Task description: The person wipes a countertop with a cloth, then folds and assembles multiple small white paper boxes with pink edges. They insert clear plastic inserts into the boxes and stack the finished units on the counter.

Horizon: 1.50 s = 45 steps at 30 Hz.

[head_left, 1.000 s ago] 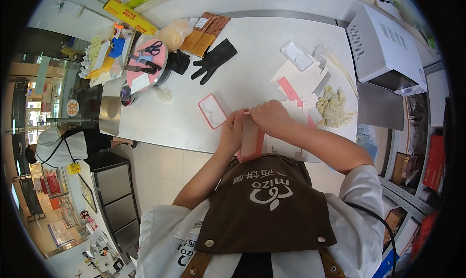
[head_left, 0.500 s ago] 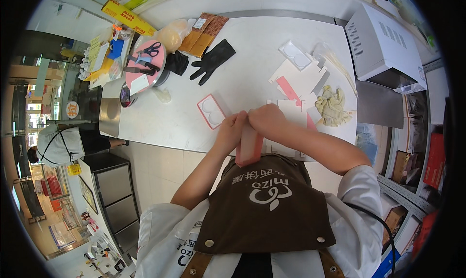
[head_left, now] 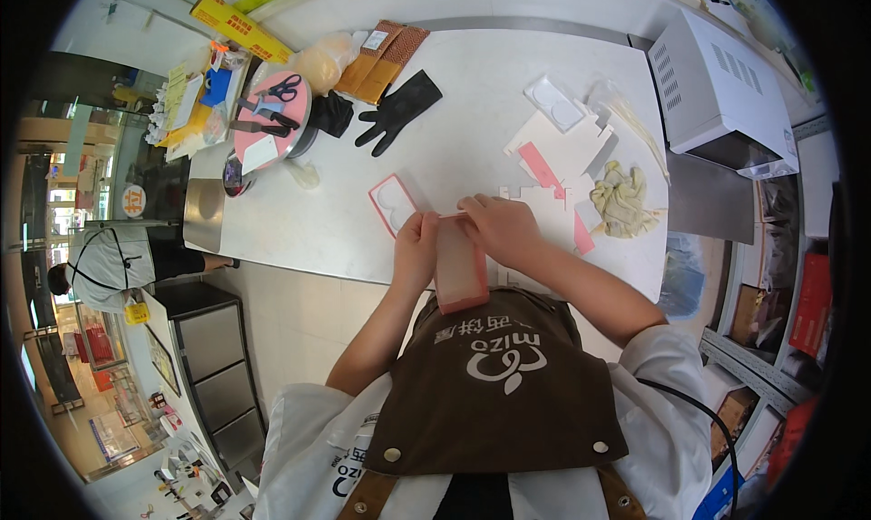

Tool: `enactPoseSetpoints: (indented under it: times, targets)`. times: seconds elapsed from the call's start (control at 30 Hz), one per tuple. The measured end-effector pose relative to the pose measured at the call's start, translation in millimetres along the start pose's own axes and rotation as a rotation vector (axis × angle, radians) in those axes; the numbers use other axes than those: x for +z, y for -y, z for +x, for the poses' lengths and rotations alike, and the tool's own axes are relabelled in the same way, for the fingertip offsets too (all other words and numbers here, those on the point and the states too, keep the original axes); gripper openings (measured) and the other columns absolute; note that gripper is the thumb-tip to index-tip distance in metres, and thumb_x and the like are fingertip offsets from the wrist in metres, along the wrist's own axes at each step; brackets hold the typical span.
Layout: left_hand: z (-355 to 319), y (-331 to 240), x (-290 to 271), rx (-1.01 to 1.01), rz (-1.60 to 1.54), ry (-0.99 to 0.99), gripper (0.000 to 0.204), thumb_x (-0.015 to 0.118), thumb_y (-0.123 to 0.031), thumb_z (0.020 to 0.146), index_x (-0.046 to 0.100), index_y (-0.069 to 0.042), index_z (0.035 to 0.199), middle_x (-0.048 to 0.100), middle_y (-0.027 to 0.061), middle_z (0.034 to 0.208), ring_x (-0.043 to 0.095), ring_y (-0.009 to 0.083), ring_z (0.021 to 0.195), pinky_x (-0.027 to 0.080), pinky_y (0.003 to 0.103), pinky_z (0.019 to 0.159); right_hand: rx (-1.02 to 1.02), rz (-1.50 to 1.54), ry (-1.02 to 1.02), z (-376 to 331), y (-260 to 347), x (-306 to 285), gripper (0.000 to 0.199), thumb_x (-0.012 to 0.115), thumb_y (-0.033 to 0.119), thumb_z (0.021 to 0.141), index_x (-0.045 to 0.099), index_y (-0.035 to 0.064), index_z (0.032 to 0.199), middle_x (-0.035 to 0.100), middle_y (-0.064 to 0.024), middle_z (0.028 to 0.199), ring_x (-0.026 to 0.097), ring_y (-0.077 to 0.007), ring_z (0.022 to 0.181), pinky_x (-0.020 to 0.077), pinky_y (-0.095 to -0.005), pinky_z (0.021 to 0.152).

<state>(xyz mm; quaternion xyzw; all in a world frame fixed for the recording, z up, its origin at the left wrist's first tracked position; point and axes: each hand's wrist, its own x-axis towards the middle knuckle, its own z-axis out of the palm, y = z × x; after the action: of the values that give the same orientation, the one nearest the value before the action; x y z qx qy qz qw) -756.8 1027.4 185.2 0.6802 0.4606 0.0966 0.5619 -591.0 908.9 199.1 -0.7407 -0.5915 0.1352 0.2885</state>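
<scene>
Both hands (head_left: 458, 234) still grip the pink box (head_left: 460, 266), unmoved.

Your pink box (head_left: 459, 266) — matt card; counter (head_left: 454, 103) — smooth pale laminate; black glove (head_left: 397, 110) — matt rubber.

pink box (head_left: 459, 264) | now held lengthwise, slightly nearer the person's apron

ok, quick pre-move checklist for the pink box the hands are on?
1. Left hand on the pink box: ok.
2. Right hand on its top edge: ok.
3. Box closed or open: cannot tell.
4. Pink tray insert within reach on the white table: ok.
5. Flat carton blanks beside the right hand: ok.
6. Black glove apart from the box: ok.
</scene>
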Motion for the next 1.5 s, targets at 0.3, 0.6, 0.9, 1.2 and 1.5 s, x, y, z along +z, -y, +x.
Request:
enactPoseSetpoints:
  times: [0.3, 0.6, 0.9, 1.2, 1.5]
  targets:
    - [-12, -18, 2, 0.124, -0.241, 0.068, 0.031, 0.056, -0.028, 0.107, 0.069, 0.0, 0.11, 0.069, 0.0026, 0.085, 0.06, 0.0087, 0.077, 0.048, 0.026, 0.069, 0.165, 0.442, 0.035, -18, 3, 4, 0.042, 0.054, 0.038, 0.104, 0.055, 0.0115, 0.138, 0.075, -0.0159, 0.104, 0.071, -0.037, 0.093, 0.0551, -0.0476, 0.08]
    - [11, -26, -47, 0.009, -0.232, -0.087, 0.035, 0.063, -0.032, 0.105, 0.069, 0.0, 0.09, 0.055, -0.0056, 0.074, 0.048, 0.0043, 0.069, 0.042, 0.023, 0.063, 0.035, 0.376, -0.209, -34, 17, -16, 0.052, 0.06, 0.028, 0.102, 0.045, 0.0061, 0.147, 0.061, -0.0183, 0.124, 0.063, -0.0368, 0.105, 0.0526, -0.0438, 0.089]
    - [-18, -14, -10, 0.133, -0.405, -0.329, 0.039, 0.051, -0.04, 0.11, 0.064, -0.004, 0.107, 0.063, 0.0, 0.093, 0.056, 0.0074, 0.084, 0.047, 0.024, 0.074, 0.463, 1.082, 0.166, -77, 8, 2, 0.059, 0.047, 0.043, 0.11, 0.039, 0.0016, 0.151, 0.065, -0.0098, 0.11, 0.063, -0.0157, 0.09, 0.0525, -0.0316, 0.079]
    - [-43, -24, -43, 0.005, -0.377, 0.305, 0.045, 0.05, -0.046, 0.107, 0.06, -0.003, 0.119, 0.069, 0.0046, 0.1, 0.066, 0.0137, 0.089, 0.053, 0.028, 0.08, 0.567, 1.051, 0.165, -62, -7, -23, 0.048, 0.049, 0.042, 0.11, 0.054, 0.0012, 0.135, 0.066, -0.0081, 0.107, 0.063, -0.0154, 0.093, 0.0522, -0.031, 0.083]
    - [-5, -92, -16, 0.086, 0.095, 0.644, 0.039, 0.052, -0.026, 0.108, 0.058, -0.006, 0.141, 0.072, 0.008, 0.118, 0.066, 0.0129, 0.099, 0.053, 0.028, 0.088, 0.236, 0.814, 0.221, -39, -6, -35, 0.041, 0.056, 0.036, 0.107, 0.06, 0.0015, 0.129, 0.069, -0.0151, 0.112, 0.065, -0.0278, 0.102, 0.0488, -0.0384, 0.093]
